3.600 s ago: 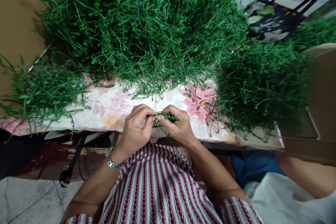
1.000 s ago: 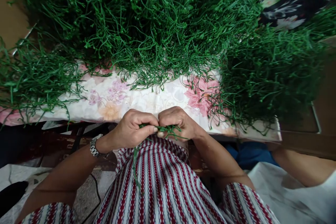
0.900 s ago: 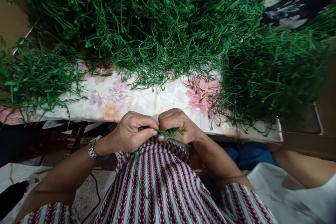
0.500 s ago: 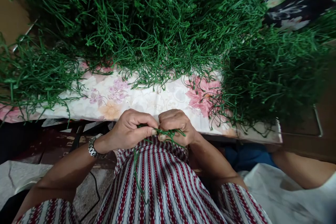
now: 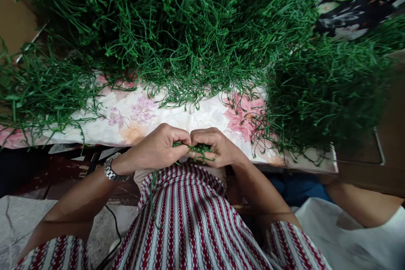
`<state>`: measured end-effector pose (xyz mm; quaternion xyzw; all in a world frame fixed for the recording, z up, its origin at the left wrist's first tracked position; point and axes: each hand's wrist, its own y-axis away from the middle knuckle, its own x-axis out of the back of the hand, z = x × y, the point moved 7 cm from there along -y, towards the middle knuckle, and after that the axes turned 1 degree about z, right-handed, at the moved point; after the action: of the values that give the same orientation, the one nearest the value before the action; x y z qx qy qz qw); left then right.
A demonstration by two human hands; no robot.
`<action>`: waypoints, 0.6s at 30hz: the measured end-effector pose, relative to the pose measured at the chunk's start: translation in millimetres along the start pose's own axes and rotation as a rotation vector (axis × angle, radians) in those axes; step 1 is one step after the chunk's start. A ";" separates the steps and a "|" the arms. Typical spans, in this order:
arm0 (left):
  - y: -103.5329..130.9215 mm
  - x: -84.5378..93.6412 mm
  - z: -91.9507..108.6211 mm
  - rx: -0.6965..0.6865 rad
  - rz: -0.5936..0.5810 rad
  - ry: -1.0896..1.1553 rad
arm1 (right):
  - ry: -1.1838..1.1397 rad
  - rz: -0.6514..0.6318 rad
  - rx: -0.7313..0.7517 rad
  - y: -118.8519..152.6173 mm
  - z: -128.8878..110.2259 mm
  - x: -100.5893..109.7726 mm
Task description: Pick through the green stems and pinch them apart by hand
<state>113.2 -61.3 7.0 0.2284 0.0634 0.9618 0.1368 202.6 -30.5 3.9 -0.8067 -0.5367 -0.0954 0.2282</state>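
Green plastic sprigs (image 5: 193, 150) were pinched between the left hand (image 5: 160, 148) and the right hand (image 5: 212, 147), both closed tightly round the small bundle just above the striped lap and at the near edge of the desk (image 5: 177, 120), with one loose stem (image 5: 152, 196) hanging down over the striped cloth. Since the grip rested on the fingertips alone, a slip could probably have dropped the bundle into the lap. The dangling stem might likewise have pulled free, or snagged strands of the large green heap (image 5: 177, 29) close by.
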 end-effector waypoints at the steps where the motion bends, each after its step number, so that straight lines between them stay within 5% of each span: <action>1: -0.3 -1.0 -0.3 0.005 -0.010 -0.001 | 0.004 -0.003 0.006 0.5 0.4 -0.5; 10: 12.1 -11.0 20.8 -0.192 -0.261 0.211 | -0.453 -0.161 0.076 4.3 -11.8 -18.1; 18: 11.1 -15.7 15.3 -0.145 -0.309 0.442 | -0.659 -0.231 0.009 8.8 -0.1 -27.4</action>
<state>131.1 -75.6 16.0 -0.0098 0.0566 0.9581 0.2805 199.5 -55.9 -9.4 -0.7272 -0.6696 0.1473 0.0341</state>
